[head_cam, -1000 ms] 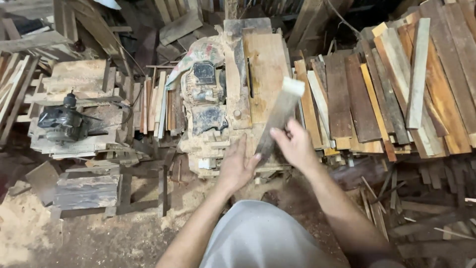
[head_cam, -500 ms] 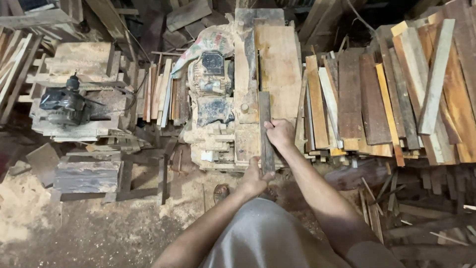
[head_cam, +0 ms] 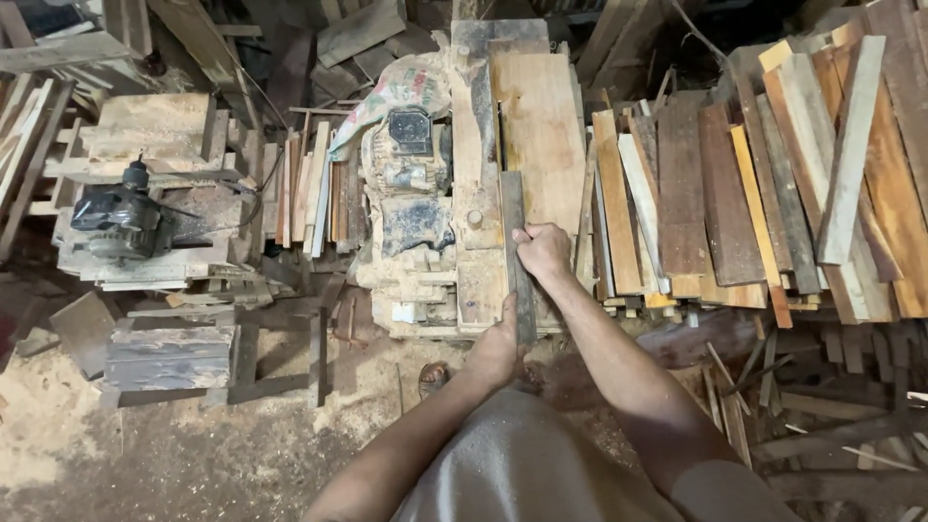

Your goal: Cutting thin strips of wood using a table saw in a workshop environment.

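Nearest the camera, the person's grey-clad lap filled the bottom of the view, with sawdust spread over the dirt floor [head_cam: 193, 454] to the left. The left hand [head_cam: 498, 350] was closed around the near end of a narrow grey wooden strip [head_cam: 515, 253], at the front edge of the dusty woodworking machine [head_cam: 454, 242]. A little farther on, the right hand [head_cam: 543, 253] pressed down on the middle of the same strip, fingers curled over its right edge and holding it against the machine's table. The strip lay lengthwise on that table, running away from the person, just beside a broad pale board [head_cam: 541, 126] that rested on the machine's far right part. To the left of the strip sat the machine's motor housing [head_cam: 414, 179], caked in dust, with a crumpled printed sack [head_cam: 406, 87] draped behind it. No bin or box showed among these things; loose stock simply lay in heaps. To the right, a stack of planks [head_cam: 764, 184] of mixed brown, orange and pale tones lay side by side, well apart from the hands. On the left, an electric motor [head_cam: 121, 217] rested on a rough timber frame [head_cam: 145, 135], and more offcuts crowded the far background.
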